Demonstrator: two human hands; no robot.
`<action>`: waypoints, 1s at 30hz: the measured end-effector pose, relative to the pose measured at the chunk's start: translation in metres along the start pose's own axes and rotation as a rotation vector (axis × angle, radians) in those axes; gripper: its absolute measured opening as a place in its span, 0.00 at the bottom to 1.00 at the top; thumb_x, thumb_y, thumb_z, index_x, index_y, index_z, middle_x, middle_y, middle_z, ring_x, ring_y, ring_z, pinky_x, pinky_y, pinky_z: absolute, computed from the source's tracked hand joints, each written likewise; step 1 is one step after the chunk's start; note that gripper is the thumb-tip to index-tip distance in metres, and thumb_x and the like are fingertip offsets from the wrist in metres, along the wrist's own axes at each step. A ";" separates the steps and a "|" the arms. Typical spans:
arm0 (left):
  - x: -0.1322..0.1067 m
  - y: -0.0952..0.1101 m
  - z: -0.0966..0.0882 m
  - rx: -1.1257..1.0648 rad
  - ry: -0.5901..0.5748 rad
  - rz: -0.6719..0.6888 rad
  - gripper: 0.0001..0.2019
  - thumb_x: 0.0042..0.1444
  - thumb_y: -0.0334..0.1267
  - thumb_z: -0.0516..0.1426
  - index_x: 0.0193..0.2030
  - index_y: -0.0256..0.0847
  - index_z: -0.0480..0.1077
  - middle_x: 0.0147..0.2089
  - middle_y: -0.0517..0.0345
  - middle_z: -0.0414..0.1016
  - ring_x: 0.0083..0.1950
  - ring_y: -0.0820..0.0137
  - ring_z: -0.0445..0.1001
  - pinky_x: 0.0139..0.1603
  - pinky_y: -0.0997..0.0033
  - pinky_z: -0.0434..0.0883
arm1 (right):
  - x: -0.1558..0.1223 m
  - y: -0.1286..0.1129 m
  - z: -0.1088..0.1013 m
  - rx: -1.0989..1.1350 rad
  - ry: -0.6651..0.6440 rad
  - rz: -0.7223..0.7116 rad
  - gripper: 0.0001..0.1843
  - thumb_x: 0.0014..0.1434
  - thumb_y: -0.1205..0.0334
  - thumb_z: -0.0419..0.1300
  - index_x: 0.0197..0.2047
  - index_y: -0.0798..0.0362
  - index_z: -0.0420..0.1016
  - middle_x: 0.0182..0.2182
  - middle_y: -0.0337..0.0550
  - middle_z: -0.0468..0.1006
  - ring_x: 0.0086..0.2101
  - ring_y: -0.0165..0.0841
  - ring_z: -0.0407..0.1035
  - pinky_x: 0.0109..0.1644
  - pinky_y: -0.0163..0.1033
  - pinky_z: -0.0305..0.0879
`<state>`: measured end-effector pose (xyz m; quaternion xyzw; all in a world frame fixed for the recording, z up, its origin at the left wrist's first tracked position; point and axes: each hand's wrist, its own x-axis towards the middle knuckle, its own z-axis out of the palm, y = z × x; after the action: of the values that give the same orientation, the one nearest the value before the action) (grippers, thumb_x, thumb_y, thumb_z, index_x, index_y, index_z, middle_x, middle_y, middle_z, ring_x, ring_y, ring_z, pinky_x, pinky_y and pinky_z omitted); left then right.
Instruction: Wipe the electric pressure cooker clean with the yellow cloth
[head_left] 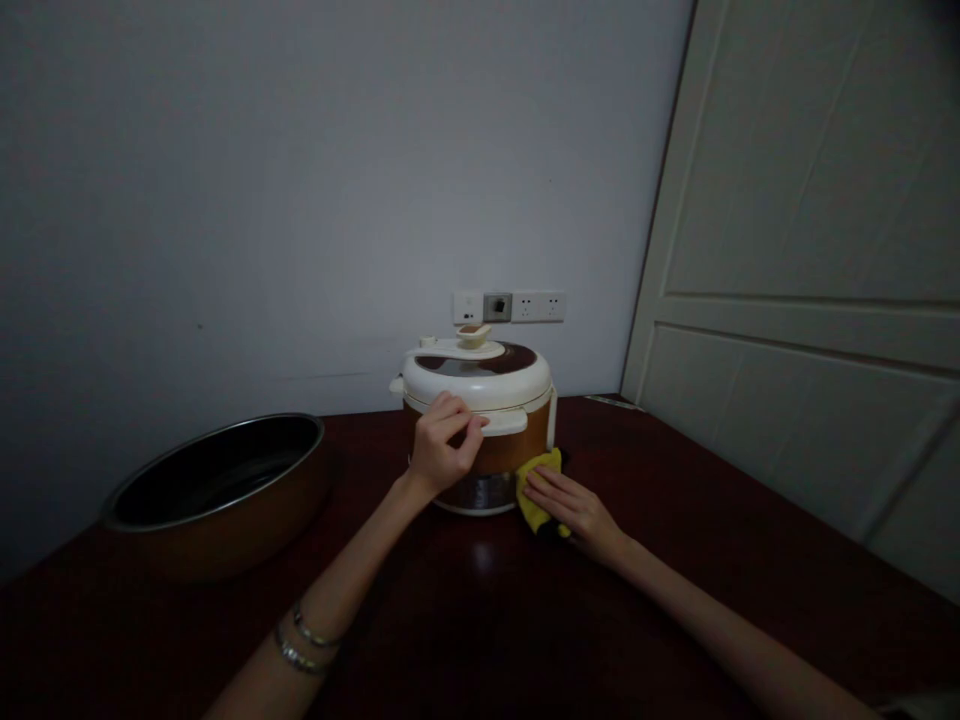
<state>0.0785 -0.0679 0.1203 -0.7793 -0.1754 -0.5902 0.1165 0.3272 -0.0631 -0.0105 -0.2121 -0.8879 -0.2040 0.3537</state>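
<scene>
Cooker (480, 388) stands upright on the dark red table (465, 630), near the wall (247, 180), lid on. Left hand (442, 450) is at the front handle (510, 422): fingers bent, thumb and fingertips drawn together. The hand covers the handle's near end, so from where I stand I cannot tell whether they are clamped on it. Right hand (576, 515) lays the yellow cloth (529, 507) against the cooker's lower side; fingers extended, close together. Its thumb is hidden; a pinch cannot be confirmed. Dark lower band (480, 492): markings unreadable. Pot (225, 545), apart from the cooker: inner floor lost in shadow. Both forearms run out of view.
</scene>
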 end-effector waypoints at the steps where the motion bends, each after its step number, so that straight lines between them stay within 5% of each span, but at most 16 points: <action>1: 0.000 0.000 0.000 0.005 0.007 0.004 0.09 0.55 0.28 0.53 0.28 0.35 0.74 0.24 0.56 0.67 0.29 0.71 0.63 0.32 0.67 0.63 | 0.001 0.000 -0.005 0.003 -0.017 -0.002 0.24 0.65 0.65 0.46 0.64 0.53 0.57 0.55 0.47 0.70 0.59 0.38 0.58 0.59 0.47 0.63; 7: -0.001 0.002 0.001 0.047 0.013 -0.001 0.09 0.56 0.29 0.53 0.29 0.37 0.74 0.24 0.57 0.67 0.29 0.71 0.63 0.32 0.67 0.63 | 0.034 0.017 -0.033 0.116 0.108 0.101 0.23 0.63 0.65 0.50 0.61 0.52 0.62 0.57 0.49 0.67 0.57 0.36 0.61 0.59 0.46 0.62; 13: -0.002 0.002 0.001 0.061 0.016 0.021 0.09 0.55 0.29 0.53 0.30 0.37 0.74 0.24 0.57 0.68 0.29 0.71 0.64 0.32 0.67 0.64 | 0.046 0.014 -0.002 0.301 0.583 0.745 0.19 0.60 0.59 0.53 0.52 0.53 0.73 0.47 0.49 0.76 0.49 0.41 0.70 0.54 0.50 0.64; 17: -0.003 0.001 0.003 0.067 0.032 0.023 0.09 0.55 0.29 0.53 0.30 0.37 0.74 0.25 0.57 0.69 0.29 0.71 0.65 0.33 0.67 0.64 | 0.032 -0.007 0.018 0.430 0.505 1.004 0.20 0.56 0.52 0.55 0.41 0.59 0.78 0.34 0.48 0.81 0.36 0.44 0.74 0.41 0.48 0.71; 20: -0.004 0.001 0.003 0.068 0.033 0.022 0.09 0.55 0.29 0.53 0.30 0.37 0.74 0.25 0.56 0.69 0.29 0.70 0.65 0.32 0.67 0.64 | 0.035 -0.018 0.017 0.489 0.477 1.017 0.21 0.56 0.51 0.54 0.40 0.60 0.78 0.32 0.47 0.81 0.34 0.44 0.74 0.38 0.46 0.71; 26: -0.004 0.001 0.001 0.066 0.008 0.035 0.09 0.55 0.28 0.52 0.31 0.37 0.74 0.26 0.56 0.69 0.30 0.70 0.64 0.32 0.67 0.64 | 0.092 0.002 -0.013 0.432 0.645 0.795 0.23 0.58 0.59 0.53 0.56 0.56 0.68 0.53 0.51 0.71 0.53 0.43 0.65 0.58 0.52 0.58; 30: -0.005 0.000 0.001 0.058 0.000 0.036 0.08 0.55 0.28 0.53 0.31 0.37 0.73 0.26 0.56 0.70 0.30 0.70 0.64 0.33 0.67 0.65 | 0.090 0.012 0.000 0.355 0.664 0.743 0.30 0.56 0.68 0.52 0.63 0.54 0.60 0.59 0.49 0.64 0.58 0.40 0.58 0.61 0.51 0.52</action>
<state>0.0781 -0.0680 0.1157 -0.7787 -0.1784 -0.5826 0.1494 0.2745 -0.0327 0.0562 -0.3733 -0.6137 0.0326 0.6949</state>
